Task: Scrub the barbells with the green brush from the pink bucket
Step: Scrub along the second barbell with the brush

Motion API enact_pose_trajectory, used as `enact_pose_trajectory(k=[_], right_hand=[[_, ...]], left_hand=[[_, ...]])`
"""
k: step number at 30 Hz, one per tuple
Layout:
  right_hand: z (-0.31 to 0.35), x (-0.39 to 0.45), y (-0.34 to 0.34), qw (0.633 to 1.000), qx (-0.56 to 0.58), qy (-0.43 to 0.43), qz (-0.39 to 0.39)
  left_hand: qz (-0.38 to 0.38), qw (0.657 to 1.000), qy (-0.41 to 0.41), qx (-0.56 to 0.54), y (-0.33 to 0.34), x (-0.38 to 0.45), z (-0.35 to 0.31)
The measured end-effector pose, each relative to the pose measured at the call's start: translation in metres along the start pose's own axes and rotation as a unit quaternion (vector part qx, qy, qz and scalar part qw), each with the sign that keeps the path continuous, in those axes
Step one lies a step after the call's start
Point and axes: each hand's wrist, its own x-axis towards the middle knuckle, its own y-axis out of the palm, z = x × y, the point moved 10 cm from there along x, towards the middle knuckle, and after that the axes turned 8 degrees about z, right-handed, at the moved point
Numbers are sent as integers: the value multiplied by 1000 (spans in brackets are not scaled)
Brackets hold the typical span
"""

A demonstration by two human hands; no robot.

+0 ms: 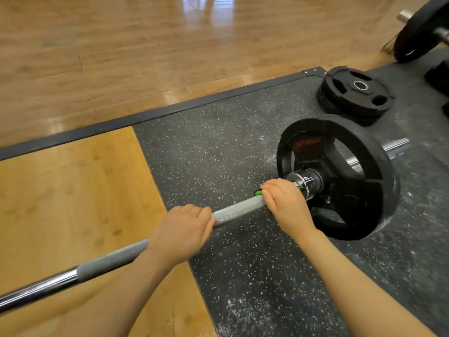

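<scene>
Nearest, two bare forearms reach forward over the floor. The left hand (181, 233) is curled over the barbell (233, 211), fingers wrapped round its grey, rough-textured grip section. The bar is a long steel rod: near the lower left edge it is smooth, dark and shiny, then it turns to matte grey knurling that runs under both hands. Its long axis lies on a diagonal, from near left up to far right, and it sits low over the floor, carried by the plate on its right end.

A little farther along the bar, the right hand (285, 203) is closed down over it just beside the collar, gripping the green brush (258, 192). Only a small bright green tip of the brush shows at the far side of the fingers, against the bar; the rest is hidden under the hand.

Beyond that hand, a black plate (340, 176) with open cut-outs stands upright on the bar's sleeve, its rim resting on the dark speckled mat (213, 147). White dust is scattered on the mat around the plate. The yellow wood platform (73, 190) lies to the left under the bar.

Farther right, a stack of black plates (357, 93) lies flat on the mat. Beyond the mat's black edge is glossy wood floor (121, 45), and at far right another loaded plate (418, 30) stands upright.
</scene>
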Motion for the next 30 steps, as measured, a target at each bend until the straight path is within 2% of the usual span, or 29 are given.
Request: enact_pose_trajectory(k=[4,8,12,15,18,23,27,30], right_hand=[[10,3,1,999,-3,-11,-35],[19,8,8,998,-41,-54,-16],[-5,4,-4,996,-44,-73,-17],[-19,4,-2,998,-49,-46,-5],[-26,10,4,1000,-6,19,10],[-28,-13,4,992,47,111,-37],[-31,-28,5,988,56,131,-62],[-34,-18,3,987,63,138,-52]], left_hand=[[-2,1000,-5,-6,1,0,3],[-10,1000,-6,-15,2,2,6],[-11,1000,-6,-9,3,1,6],[-14,1000,-8,-6,4,3,8],[-15,1000,-5,-7,4,3,8],[-13,1000,-13,-3,3,2,9],[-11,1000,-16,-6,4,1,7],[-6,1000,-13,1,5,1,6]])
